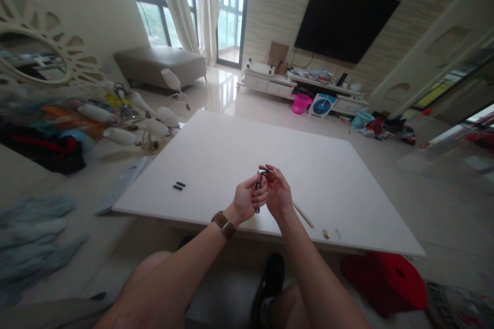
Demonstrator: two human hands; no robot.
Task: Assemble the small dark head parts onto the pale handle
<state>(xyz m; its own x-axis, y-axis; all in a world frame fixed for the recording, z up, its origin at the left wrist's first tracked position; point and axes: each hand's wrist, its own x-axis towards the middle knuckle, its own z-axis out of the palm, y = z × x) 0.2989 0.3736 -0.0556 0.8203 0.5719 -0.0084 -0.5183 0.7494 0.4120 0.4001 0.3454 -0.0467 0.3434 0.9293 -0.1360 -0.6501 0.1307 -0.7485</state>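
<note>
Slim tool (258, 189), clasped (upright), left hand (246, 200), right hand (278, 195)

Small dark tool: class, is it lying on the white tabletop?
No, the left hand and right hand hold the tool up off the tabletop.

The small tool (258, 186) I hold is dark grey with a silvery tip, and my watch strap (224, 224) is brown. The tabletop (216, 149) is plain white, carrying two little black strips (179, 185) and a cream stick (303, 215). Around the room are a bright red object (386, 277), a pink basket (301, 104) and a black screen (343, 18) on a pale striped wall (270, 10).
</note>
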